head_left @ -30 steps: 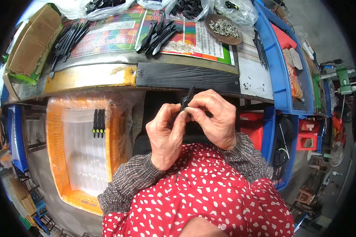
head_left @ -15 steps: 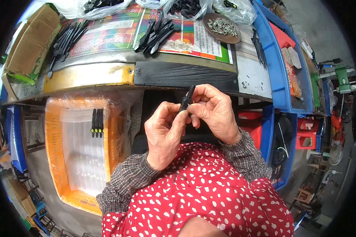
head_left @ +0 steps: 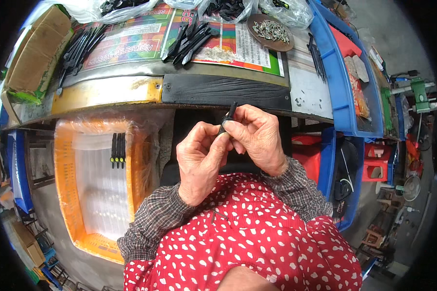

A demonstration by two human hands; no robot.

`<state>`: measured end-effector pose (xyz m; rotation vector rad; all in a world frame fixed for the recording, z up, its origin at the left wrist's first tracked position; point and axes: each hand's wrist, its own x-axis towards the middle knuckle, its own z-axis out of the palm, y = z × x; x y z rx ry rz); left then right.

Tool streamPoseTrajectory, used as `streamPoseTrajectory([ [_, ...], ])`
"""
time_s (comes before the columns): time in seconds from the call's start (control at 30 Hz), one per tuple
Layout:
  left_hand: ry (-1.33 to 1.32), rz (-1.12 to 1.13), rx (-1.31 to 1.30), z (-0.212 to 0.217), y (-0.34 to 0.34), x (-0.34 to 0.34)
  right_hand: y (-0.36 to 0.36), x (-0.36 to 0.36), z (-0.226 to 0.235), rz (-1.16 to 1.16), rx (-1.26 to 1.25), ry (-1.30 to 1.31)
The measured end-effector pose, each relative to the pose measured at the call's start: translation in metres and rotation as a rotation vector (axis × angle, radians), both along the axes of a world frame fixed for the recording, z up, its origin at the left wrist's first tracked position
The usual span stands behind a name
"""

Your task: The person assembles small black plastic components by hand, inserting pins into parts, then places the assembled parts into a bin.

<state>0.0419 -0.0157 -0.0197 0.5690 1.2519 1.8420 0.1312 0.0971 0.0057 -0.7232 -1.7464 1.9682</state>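
Note:
Between my fingertips is a small, narrow black plastic part (head_left: 232,109), held upright just in front of the bench edge. My left hand (head_left: 196,162) pinches its lower end between thumb and fingers. My right hand (head_left: 260,138) is closed on it too, with the thumb pressed to its middle. Much of the part is hidden by my fingers. On the bench lie a pile of long black plastic parts (head_left: 189,42) and, farther left, another bunch of them (head_left: 80,48). A round brown dish (head_left: 286,44) holds many small silvery metal pieces.
At my left stands an orange plastic crate (head_left: 68,194) lined with clear film; several black parts with yellow-green tips (head_left: 117,148) lie in it. A cardboard box (head_left: 39,56), plastic bags (head_left: 296,13) of black parts and a blue tray (head_left: 342,106) stand around the bench top (head_left: 150,68).
My right thumb has shifted up and left onto the black part, which now stands more upright. Both hands stay in nearly the same place.

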Motion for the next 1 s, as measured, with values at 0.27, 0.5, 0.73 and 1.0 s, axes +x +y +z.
streamPoseTrajectory([
  [0.27,-0.007,-0.048,-0.022,0.001,-0.003,-0.004,0.004,0.001,0.004,0.081,-0.041,-0.012],
  [0.5,-0.033,-0.039,-0.029,-0.002,-0.002,-0.003,-0.005,0.001,-0.005,-0.023,0.065,-0.034],
  [0.73,-0.202,-0.164,-0.008,0.011,-0.007,-0.011,0.005,0.005,0.007,0.050,0.049,0.040],
  [1.0,-0.329,-0.322,0.007,0.013,-0.010,-0.011,0.022,0.009,0.009,0.240,-0.116,0.081],
])
